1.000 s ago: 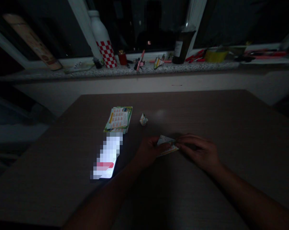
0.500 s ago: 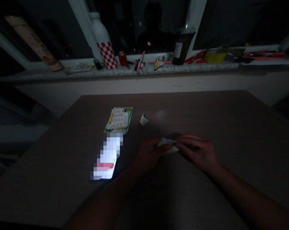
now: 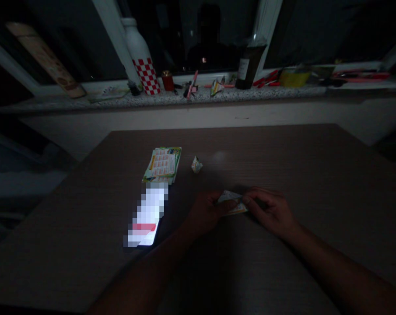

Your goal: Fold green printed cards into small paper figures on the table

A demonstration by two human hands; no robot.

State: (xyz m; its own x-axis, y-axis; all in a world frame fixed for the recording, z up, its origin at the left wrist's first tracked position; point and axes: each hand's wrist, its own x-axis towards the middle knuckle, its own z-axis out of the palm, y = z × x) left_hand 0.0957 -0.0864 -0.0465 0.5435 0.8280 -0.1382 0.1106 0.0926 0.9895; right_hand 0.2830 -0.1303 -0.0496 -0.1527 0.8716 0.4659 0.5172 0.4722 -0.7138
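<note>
In dim light both hands pinch a small folded piece of printed paper [image 3: 232,202] just above the brown table [image 3: 299,157]. My left hand [image 3: 206,212] grips its left side, fingers curled. My right hand [image 3: 270,211] holds the right edge between thumb and fingers. A tiny folded paper shape [image 3: 196,165] lies farther back on the table. To its left rests a stack of printed paper sheets [image 3: 162,164]. A lit phone [image 3: 147,216] lies face up in front of that stack.
A stone windowsill [image 3: 171,98] runs behind the table. It carries a red-checked white bottle [image 3: 141,57], a dark bottle [image 3: 248,61], a small red jar [image 3: 167,81], a folded paper figure [image 3: 216,86], pens and other clutter.
Both hands drew slightly nearer to me with the paper, and it looks more tightly folded between the fingers. Everything else stays put.
</note>
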